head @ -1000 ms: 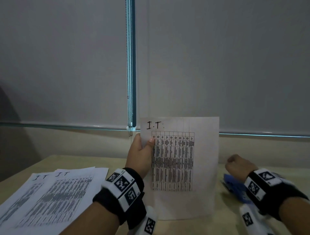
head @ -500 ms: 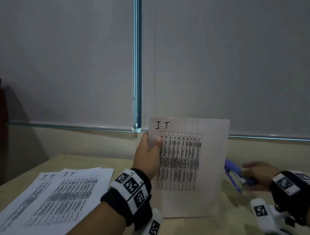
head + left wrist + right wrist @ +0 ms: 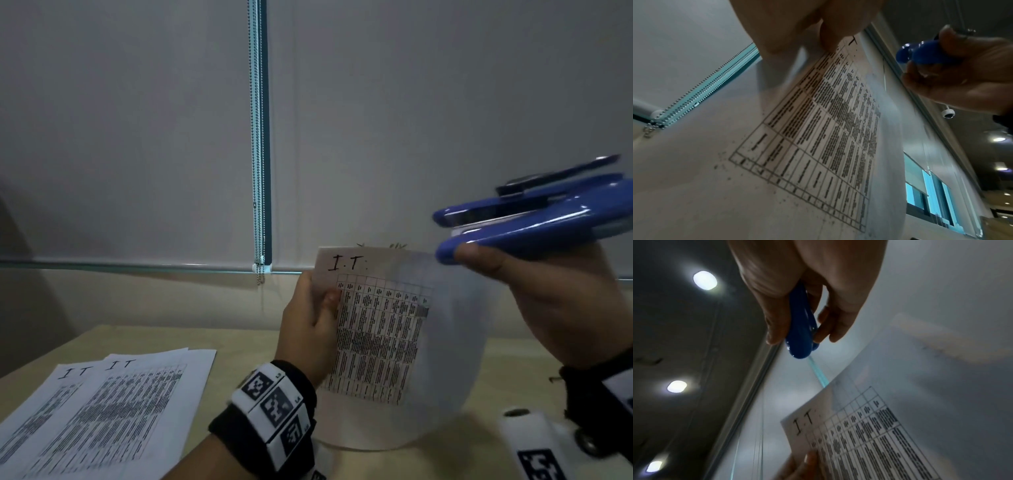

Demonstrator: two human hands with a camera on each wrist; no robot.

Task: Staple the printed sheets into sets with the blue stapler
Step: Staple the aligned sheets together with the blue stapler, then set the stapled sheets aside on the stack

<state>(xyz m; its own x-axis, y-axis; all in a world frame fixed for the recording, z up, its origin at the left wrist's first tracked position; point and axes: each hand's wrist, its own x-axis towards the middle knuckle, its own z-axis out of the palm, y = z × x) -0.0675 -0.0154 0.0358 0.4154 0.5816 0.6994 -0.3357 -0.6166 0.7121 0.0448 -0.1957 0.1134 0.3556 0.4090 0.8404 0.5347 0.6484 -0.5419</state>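
My left hand (image 3: 310, 329) pinches a set of printed sheets (image 3: 380, 339) near its top left corner and holds it upright on the table; the pages are headed "I.T" over a printed grid. From below, the left wrist view shows the same sheets (image 3: 828, 129) and my thumb on them. My right hand (image 3: 548, 301) grips the blue stapler (image 3: 534, 219), raised in the air at the right, above and to the right of the sheets' top edge. In the right wrist view the stapler (image 3: 801, 331) sits between my thumb and fingers, with the sheets (image 3: 869, 434) below it.
More printed sheets (image 3: 102, 411) lie fanned on the wooden table (image 3: 239, 342) at the left. Behind the table hang grey roller blinds with a bead chain (image 3: 257, 171). Ceiling lights (image 3: 705, 280) show overhead in the right wrist view.
My right hand took the blue stapler off the table at the right and lifted it up to the level of the sheets' top edge. The left hand keeps the sheets upright.
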